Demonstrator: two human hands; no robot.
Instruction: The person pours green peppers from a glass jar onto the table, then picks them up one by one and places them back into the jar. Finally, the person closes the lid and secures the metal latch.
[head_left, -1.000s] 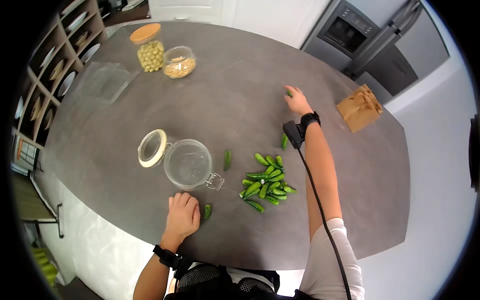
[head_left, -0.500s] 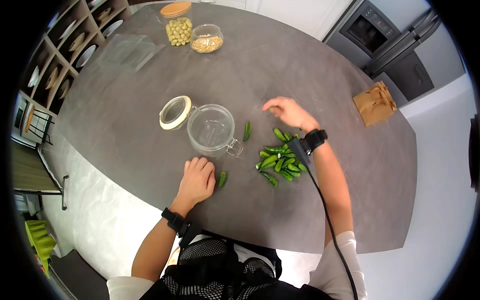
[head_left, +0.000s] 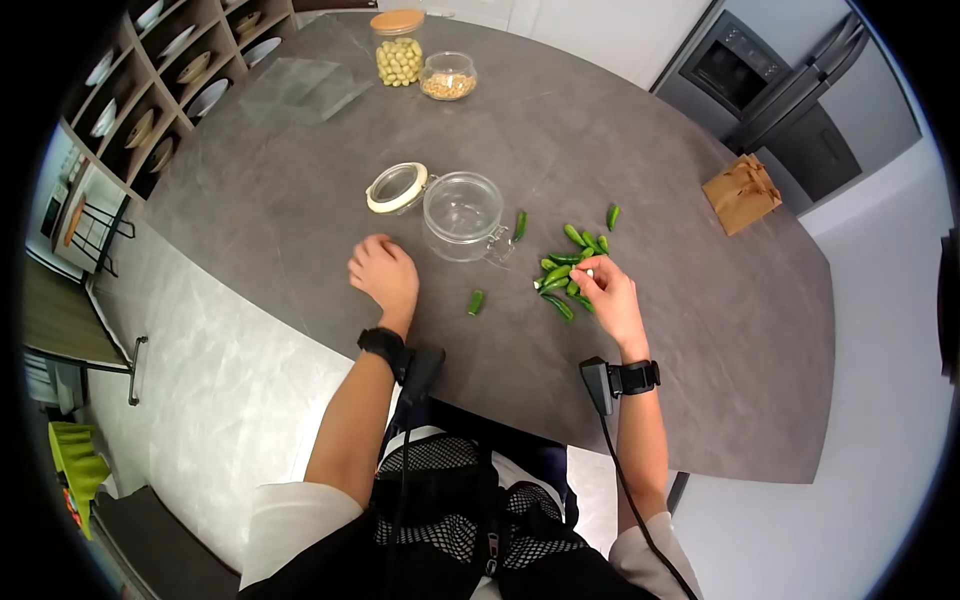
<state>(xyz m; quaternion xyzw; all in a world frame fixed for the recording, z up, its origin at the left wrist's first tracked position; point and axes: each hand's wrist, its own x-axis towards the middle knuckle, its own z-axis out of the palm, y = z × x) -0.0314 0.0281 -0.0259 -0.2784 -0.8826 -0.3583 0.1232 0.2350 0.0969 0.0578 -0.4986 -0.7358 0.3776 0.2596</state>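
Note:
My right hand rests on the dark grey table, its fingertips pinched on a small green cucumber at the near edge of a pile of cucumbers. My left hand lies loosely curled on the table, holding nothing, just left of and nearer than an empty glass clip jar whose hinged lid hangs open to its left. Single cucumbers lie apart from the pile: one beside the jar, one beyond the pile, one between my hands.
At the table's far side stand a wooden-lidded jar of pale nuts and a small open jar, beside a clear plastic piece. A brown paper bag lies at the right. Shelves with dishes are on the left.
My right hand drew back from the far side of the table, carrying a cucumber to the pile. My left hand slid left, away from the single cucumber near it, and curled.

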